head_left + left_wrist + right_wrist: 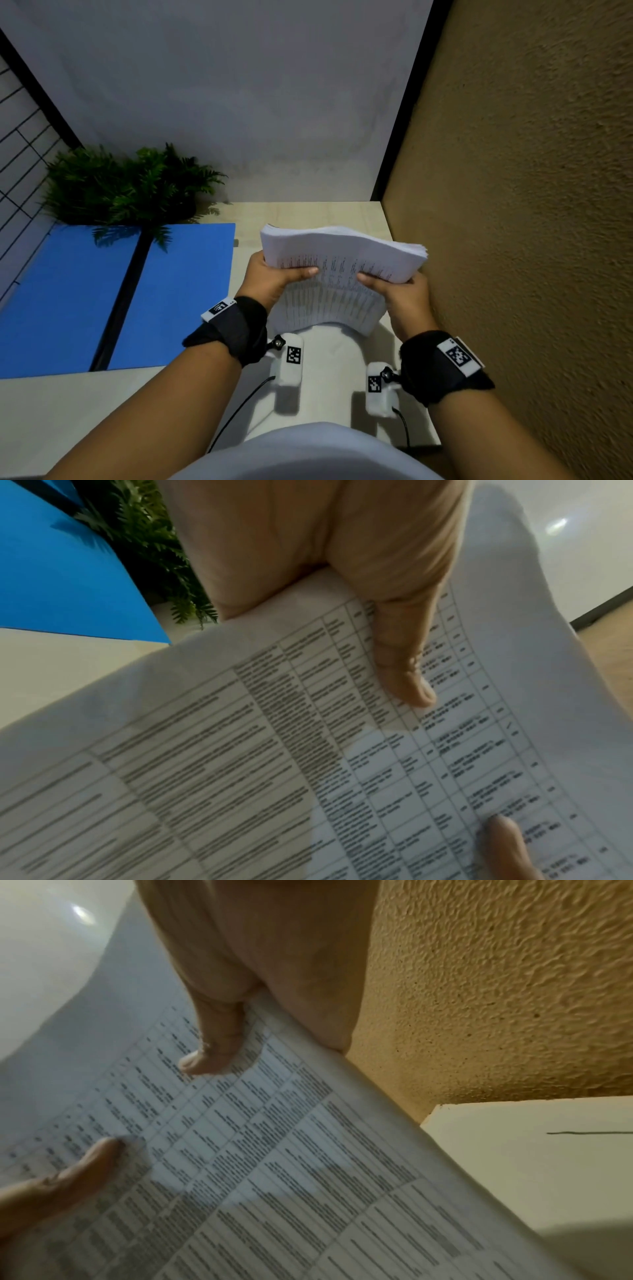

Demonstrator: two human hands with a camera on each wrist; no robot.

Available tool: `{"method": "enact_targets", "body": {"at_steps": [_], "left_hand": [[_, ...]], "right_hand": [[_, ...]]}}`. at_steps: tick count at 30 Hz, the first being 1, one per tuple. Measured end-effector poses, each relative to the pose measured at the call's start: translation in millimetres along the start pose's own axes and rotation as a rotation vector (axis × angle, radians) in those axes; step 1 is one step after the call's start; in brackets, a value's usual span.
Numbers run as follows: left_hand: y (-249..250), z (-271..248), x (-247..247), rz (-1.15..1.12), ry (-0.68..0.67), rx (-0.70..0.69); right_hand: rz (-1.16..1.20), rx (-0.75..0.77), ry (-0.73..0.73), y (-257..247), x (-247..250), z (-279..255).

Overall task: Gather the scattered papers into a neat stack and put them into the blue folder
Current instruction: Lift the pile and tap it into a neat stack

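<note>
A pale wooden worktop (51, 407) sits in a corner, with a grey wall behind and a rough ochre textured wall (534, 205) along its right edge. An open blue folder (185, 291) lies flat on the left half, and a green fern-like plant (130, 185) stands at the far left corner. Near the right edge, the thick stack of white printed papers (342, 260) is held bowed above the worktop. The left hand (274, 281) and right hand (400, 294) each grip a side, thumbs on top, fingers clamped beneath. The wrist views alone show the pages' ruled tables with blurred, unreadable text, and each thumb pressing the top sheet.
</note>
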State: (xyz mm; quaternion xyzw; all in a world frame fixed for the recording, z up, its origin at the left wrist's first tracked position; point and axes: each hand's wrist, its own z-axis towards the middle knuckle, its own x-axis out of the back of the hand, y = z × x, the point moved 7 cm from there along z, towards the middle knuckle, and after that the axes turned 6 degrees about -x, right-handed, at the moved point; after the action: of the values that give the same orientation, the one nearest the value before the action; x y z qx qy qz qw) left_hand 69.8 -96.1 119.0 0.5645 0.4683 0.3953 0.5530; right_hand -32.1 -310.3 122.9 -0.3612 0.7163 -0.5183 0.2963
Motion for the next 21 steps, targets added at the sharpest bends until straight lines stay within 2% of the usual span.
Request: {"method": "enact_targets", "body": {"at_steps": [4,9,13,15,17,18,19,20,21], "left_hand": [[11.9,0.0,7.1,-0.040,0.003,-0.036],[11.0,-4.1,8.7,-0.008,0.023,-0.046],[16.5,-1.4,15.2,0.067,0.082,-0.061],[43.0,-3.0,30.4,0.275,0.204,-0.253],[84.2,-12.8,30.7,0.572,0.246,-0.553],[99.2,-16.4,21.9,0.678,0.193,-0.663],[107.6,-17.6,10.8,0.737,0.101,-0.714],[108.4,-16.2,1.0,0.752,0.004,-0.703],[105.5,-15.4,-7.8,0.728,-0.082,-0.632]], "right_hand": [[0.023,0.056,-0.047,-15.6,3.8,-2.0],[-0.101,-0.123,-0.121,18.7,5.1,4.1],[-0.200,-0.010,-0.041,2.6,3.3,6.8],[-0.264,0.032,-0.001,-18.4,2.2,6.1],[-0.406,0.140,0.040,-44.0,-0.6,2.9],[-0.530,0.236,0.044,-57.3,-6.6,-1.4],[-0.679,0.343,0.036,-70.1,-16.6,-8.6],[-0.819,0.443,0.023,-78.6,-28.1,-16.3],[-0.915,0.525,0.009,-84.2,-38.8,-23.0]]}}
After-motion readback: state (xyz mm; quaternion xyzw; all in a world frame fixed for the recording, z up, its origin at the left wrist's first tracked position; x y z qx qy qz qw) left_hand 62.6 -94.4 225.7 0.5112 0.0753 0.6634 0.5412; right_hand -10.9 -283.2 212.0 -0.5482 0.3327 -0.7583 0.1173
